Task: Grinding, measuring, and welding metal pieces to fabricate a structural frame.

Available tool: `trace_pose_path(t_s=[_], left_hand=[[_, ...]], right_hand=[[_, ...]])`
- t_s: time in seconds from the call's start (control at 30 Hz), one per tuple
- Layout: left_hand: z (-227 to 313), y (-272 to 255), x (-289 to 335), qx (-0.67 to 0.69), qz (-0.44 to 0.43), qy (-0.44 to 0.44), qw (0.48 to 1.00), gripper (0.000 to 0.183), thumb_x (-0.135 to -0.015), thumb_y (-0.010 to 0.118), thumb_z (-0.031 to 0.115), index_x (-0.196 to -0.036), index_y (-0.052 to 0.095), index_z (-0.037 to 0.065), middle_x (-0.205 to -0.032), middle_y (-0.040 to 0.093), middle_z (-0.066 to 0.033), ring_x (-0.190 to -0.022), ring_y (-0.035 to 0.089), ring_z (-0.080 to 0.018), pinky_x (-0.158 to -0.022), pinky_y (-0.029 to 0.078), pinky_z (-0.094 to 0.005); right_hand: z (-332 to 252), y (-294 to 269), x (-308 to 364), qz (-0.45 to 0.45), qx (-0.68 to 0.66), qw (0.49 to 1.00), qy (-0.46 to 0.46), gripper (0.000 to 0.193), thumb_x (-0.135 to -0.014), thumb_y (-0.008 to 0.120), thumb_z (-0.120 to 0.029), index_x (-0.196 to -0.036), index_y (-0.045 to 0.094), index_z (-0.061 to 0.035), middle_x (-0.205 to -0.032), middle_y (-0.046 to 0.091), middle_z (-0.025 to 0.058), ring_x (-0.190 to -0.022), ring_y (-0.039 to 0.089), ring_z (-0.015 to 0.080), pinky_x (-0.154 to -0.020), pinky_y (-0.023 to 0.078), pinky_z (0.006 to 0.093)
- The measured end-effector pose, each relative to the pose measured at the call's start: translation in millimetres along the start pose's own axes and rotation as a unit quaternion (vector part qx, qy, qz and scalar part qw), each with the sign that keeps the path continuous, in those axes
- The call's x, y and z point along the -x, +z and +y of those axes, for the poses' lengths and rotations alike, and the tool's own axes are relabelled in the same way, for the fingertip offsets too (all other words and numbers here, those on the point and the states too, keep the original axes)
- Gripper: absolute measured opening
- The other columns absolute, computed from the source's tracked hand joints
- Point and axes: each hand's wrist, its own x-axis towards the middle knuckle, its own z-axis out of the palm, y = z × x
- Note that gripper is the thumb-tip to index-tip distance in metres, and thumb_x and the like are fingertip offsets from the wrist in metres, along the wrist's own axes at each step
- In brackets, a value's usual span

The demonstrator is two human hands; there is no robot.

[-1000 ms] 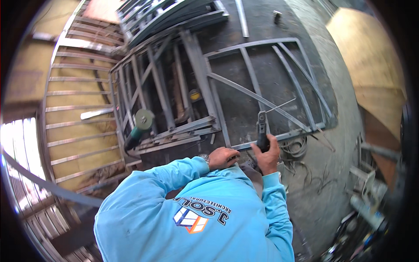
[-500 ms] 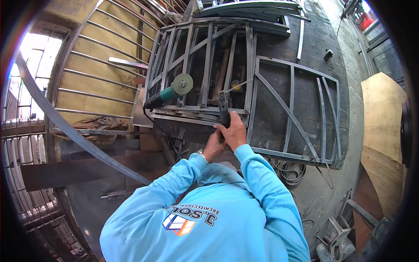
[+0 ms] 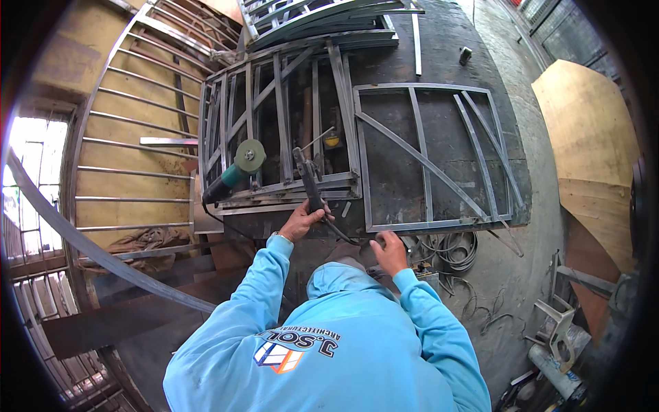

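My left hand (image 3: 302, 221) is wrapped round a dark welding electrode holder (image 3: 310, 184), which points away from me. A thin welding rod (image 3: 320, 139) sticks out at an angle from its far end. The holder's black cable (image 3: 338, 232) hangs from its near end and runs toward my right hand (image 3: 390, 253). That hand is closed near the table's front edge, apart from the holder; what lies in its fingers is hidden. Beyond the holder are grey metal frames (image 3: 283, 117) stacked on the dark table. An angle grinder (image 3: 235, 172) with a green body rests on them at the left.
A flat metal frame (image 3: 420, 147) with diagonal bars lies on the table (image 3: 384, 58) at the right. More frames (image 3: 322, 26) are piled at the far end. Coiled cable (image 3: 458, 253) lies on the floor at right. A long grey bar (image 3: 103, 240) slants across the left side.
My right hand has let go of the electrode holder and moved right, toward the table's front edge. My left hand now holds it alone, farther left. The whole view has shifted.
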Motion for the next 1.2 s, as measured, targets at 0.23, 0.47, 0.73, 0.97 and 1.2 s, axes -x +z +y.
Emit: trace_pose_path(t_s=[0.23, 0.47, 0.73, 0.97, 1.2], left_hand=[[0, 11, 14, -0.066, -0.054, -0.022, 0.996, 0.026, -0.089, 0.069, 0.017, -0.109, 0.056, 0.008, -0.095, 0.06, -0.0019, -0.089, 0.059, -0.0156, -0.087, 0.045, -0.031], [-19, 21, 32, -0.171, 0.021, -0.077, 0.982, 0.016, -0.082, 0.07, 0.016, -0.089, 0.059, 0.007, -0.074, 0.055, 0.001, -0.067, 0.051, -0.0087, -0.062, 0.041, -0.0262], [-21, 111, -9, -0.078, -0.051, -0.124, 0.988, 0.01, -0.082, 0.068, 0.012, -0.083, 0.06, 0.006, -0.067, 0.053, 0.0022, -0.056, 0.046, -0.0061, -0.051, 0.035, -0.0246], [-20, 136, -27, -0.131, -0.028, -0.042, 0.99, 0.014, -0.078, 0.071, 0.012, -0.079, 0.06, 0.004, -0.067, 0.056, -0.001, -0.059, 0.053, -0.0096, -0.052, 0.042, -0.0279], [8, 72, -34, -0.082, 0.079, -0.029, 0.993, 0.015, -0.083, 0.07, 0.017, -0.079, 0.06, 0.007, -0.061, 0.053, 0.0009, -0.049, 0.05, -0.0096, -0.051, 0.044, -0.0284]], right_hand=[[17, -26, 22, 0.02, -0.028, 0.998, 0.045, 0.019, -0.081, 0.07, -0.016, -0.088, 0.063, -0.0004, -0.082, 0.065, 0.0168, -0.072, 0.064, 0.0331, -0.066, 0.05, 0.0397], [32, -39, 28, 0.036, -0.047, 0.993, 0.104, 0.016, -0.082, 0.068, -0.015, -0.086, 0.064, -0.0006, -0.078, 0.066, 0.0188, -0.072, 0.065, 0.0341, -0.065, 0.05, 0.0397], [26, -39, 52, 0.006, -0.105, 0.984, 0.142, 0.019, -0.084, 0.067, -0.018, -0.086, 0.065, 0.0004, -0.074, 0.065, 0.0175, -0.067, 0.065, 0.0289, -0.063, 0.049, 0.0371], [7, -44, 55, 0.017, -0.18, 0.973, 0.144, 0.015, -0.085, 0.067, -0.014, -0.086, 0.066, 0.0007, -0.07, 0.065, 0.0095, -0.065, 0.06, 0.0138, -0.061, 0.048, 0.0309], [-10, -39, 29, 0.001, -0.121, 0.985, 0.121, 0.017, -0.084, 0.067, -0.017, -0.088, 0.066, -0.0001, -0.077, 0.066, 0.0174, -0.069, 0.066, 0.027, -0.064, 0.05, 0.0343]])
